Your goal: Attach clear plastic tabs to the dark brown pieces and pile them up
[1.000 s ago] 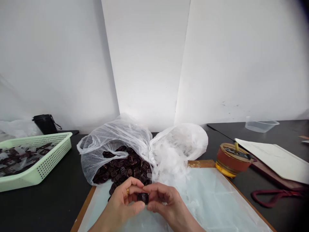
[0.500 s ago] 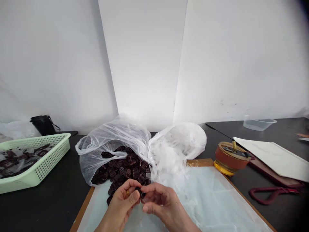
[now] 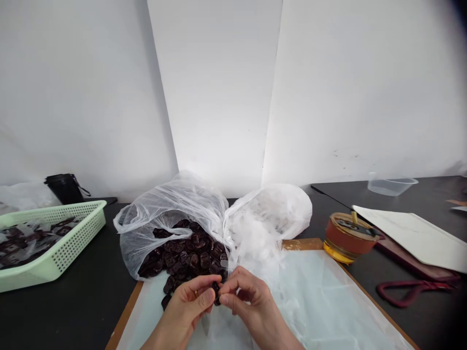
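Between my two hands, low in the middle of the head view, is a small dark brown glossy piece (image 3: 216, 292). The thumb and fingers of my left hand (image 3: 191, 304) pinch it from the left. My right hand (image 3: 248, 299) closes thumb and fingertips on its right edge. Fingers cover most of the piece, so its exact kind is unclear. Just behind my hands, a heap of similar dark brown pieces (image 3: 193, 250) spills from a clear plastic bag (image 3: 182, 194). Beside it on the right, a white bag (image 3: 302, 209) spills thin clear plastic wrappers (image 3: 251, 238).
A pale green basket (image 3: 69, 253) with dark pieces and clear plastic stands left, before a black cup (image 3: 63, 187). A sheet-covered board (image 3: 328, 301) lies under my hands. Rightward are a tape roll (image 3: 350, 238), a white pad (image 3: 412, 233), dark red scissors (image 3: 401, 294) and a clear tub (image 3: 390, 185).
My right hand has moved slightly up, and its thumb and fingertips have come together at the piece's edge. The piece has shifted slightly right; my left hand still holds it.
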Motion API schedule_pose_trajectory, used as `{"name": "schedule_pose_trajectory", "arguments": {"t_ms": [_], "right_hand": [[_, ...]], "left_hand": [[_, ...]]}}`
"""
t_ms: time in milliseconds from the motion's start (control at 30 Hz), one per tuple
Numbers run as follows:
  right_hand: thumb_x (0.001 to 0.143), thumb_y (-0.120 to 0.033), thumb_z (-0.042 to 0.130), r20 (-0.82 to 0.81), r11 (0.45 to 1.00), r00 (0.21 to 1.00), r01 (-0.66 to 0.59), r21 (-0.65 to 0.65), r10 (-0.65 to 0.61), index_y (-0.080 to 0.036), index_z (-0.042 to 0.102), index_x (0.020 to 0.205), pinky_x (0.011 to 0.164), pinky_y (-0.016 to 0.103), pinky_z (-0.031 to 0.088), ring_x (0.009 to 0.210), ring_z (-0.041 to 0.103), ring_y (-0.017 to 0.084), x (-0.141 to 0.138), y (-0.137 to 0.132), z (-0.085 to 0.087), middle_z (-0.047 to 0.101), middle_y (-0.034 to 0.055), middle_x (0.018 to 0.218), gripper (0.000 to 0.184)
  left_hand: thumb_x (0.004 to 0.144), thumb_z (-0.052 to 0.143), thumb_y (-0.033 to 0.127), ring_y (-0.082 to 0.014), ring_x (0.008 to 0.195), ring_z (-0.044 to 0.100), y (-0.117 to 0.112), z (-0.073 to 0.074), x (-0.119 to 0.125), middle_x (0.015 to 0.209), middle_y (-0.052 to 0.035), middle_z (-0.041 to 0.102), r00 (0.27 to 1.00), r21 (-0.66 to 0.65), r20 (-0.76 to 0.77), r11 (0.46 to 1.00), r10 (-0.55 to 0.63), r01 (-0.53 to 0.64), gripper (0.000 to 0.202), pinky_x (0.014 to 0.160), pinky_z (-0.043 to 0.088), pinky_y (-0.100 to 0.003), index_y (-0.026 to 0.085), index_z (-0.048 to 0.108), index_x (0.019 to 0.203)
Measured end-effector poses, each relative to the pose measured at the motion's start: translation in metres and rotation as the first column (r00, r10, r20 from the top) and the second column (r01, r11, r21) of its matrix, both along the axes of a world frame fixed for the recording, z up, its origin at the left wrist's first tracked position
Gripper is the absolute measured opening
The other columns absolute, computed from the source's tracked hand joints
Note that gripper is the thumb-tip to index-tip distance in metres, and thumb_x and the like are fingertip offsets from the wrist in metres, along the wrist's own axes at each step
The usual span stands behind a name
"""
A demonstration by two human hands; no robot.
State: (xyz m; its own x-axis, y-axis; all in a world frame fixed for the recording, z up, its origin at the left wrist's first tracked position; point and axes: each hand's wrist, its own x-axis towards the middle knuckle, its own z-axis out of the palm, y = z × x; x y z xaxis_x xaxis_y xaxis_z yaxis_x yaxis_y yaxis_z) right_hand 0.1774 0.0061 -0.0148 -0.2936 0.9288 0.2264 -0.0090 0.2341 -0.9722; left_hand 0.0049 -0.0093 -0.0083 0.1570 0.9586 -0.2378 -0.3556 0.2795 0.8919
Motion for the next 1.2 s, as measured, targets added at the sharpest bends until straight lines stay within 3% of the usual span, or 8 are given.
{"name": "schedule_pose_trajectory", "arguments": {"t_ms": [267, 433, 633, 767, 900, 1033, 1200], "right_hand": [[0.091, -0.031, 0.059, 0.071, 0.998, 0.997, 0.039, 0.046, -0.042, -0.020, 0.061, 0.079, 0.056, 0.023, 0.043, 0.070, 0.054, 0.014, 0.001, -0.003, 0.008, 0.056, 0.0010, 0.079, 0.016], [0.093, -0.040, 0.056, -0.061, 0.999, 0.998, -0.008, -0.054, 0.004, -0.019, 0.053, 0.081, 0.047, 0.021, 0.038, 0.053, 0.045, 0.009, -0.002, -0.004, 0.005, 0.053, -0.0024, 0.070, 0.024], [0.093, -0.046, 0.054, -0.122, 0.993, 0.991, -0.064, -0.098, 0.052, -0.019, 0.052, 0.084, 0.041, 0.017, 0.033, 0.049, 0.043, 0.007, -0.004, -0.003, -0.001, 0.052, -0.0037, 0.067, 0.029], [0.091, -0.046, 0.059, -0.214, 0.987, 0.974, -0.108, -0.123, 0.079, -0.018, 0.055, 0.084, 0.041, 0.017, 0.038, 0.049, 0.048, 0.007, -0.004, 0.000, 0.000, 0.057, -0.0016, 0.071, 0.029], [0.085, -0.047, 0.067, -0.328, 0.978, 0.942, -0.131, -0.163, 0.072, -0.017, 0.057, 0.081, 0.044, 0.020, 0.045, 0.049, 0.055, 0.008, -0.004, 0.002, 0.004, 0.062, 0.0008, 0.075, 0.032], [0.078, -0.047, 0.074, -0.375, 0.962, 0.926, -0.143, -0.231, 0.048, -0.015, 0.061, 0.081, 0.050, 0.022, 0.050, 0.051, 0.059, 0.010, -0.002, 0.004, 0.005, 0.063, -0.0005, 0.067, 0.035], [0.072, -0.045, 0.081, -0.375, 0.936, 0.923, -0.200, -0.291, 0.081, -0.013, 0.072, 0.086, 0.057, 0.023, 0.051, 0.056, 0.061, 0.010, 0.001, 0.008, 0.004, 0.066, 0.0011, 0.061, 0.036]], "left_hand": [[0.071, 0.081, 0.039, -0.0157, 0.072, 0.054, 0.001, 0.004, 0.000, 0.081, -0.0047, 0.074, 0.987, 0.039, -0.099, 0.991, -0.125, 0.129, 0.034, 0.067, 0.040, -0.024, 0.023, 0.080, 0.101], [0.072, 0.080, 0.039, -0.0168, 0.076, 0.057, 0.001, 0.003, -0.001, 0.089, -0.0057, 0.076, 0.987, 0.020, -0.102, 0.992, -0.122, 0.125, 0.037, 0.071, 0.042, -0.025, 0.023, 0.078, 0.105], [0.076, 0.076, 0.039, -0.0185, 0.078, 0.059, 0.001, 0.001, 0.002, 0.086, -0.0082, 0.076, 0.973, 0.079, -0.057, 0.970, -0.224, 0.228, 0.038, 0.071, 0.042, -0.027, 0.018, 0.077, 0.108], [0.078, 0.076, 0.037, -0.0158, 0.082, 0.058, 0.004, -0.006, 0.000, 0.094, -0.0062, 0.076, 0.984, 0.101, -0.033, 0.979, -0.175, 0.177, 0.037, 0.072, 0.041, -0.023, 0.022, 0.075, 0.112], [0.067, 0.084, 0.043, -0.0184, 0.086, 0.061, 0.005, -0.015, -0.001, 0.100, -0.0068, 0.077, 0.993, 0.038, 0.005, 0.992, -0.117, 0.116, 0.045, 0.075, 0.043, -0.026, 0.023, 0.078, 0.106], [0.063, 0.086, 0.044, -0.0188, 0.085, 0.062, 0.005, -0.018, 0.000, 0.103, -0.0067, 0.077, 0.999, 0.030, 0.016, 0.998, -0.046, 0.046, 0.045, 0.077, 0.045, -0.028, 0.025, 0.079, 0.103], [0.060, 0.087, 0.045, -0.0197, 0.084, 0.063, 0.005, -0.018, 0.001, 0.100, -0.0077, 0.078, 0.999, 0.061, 0.026, 0.997, -0.044, 0.042, 0.046, 0.075, 0.046, -0.028, 0.024, 0.080, 0.100]]}}
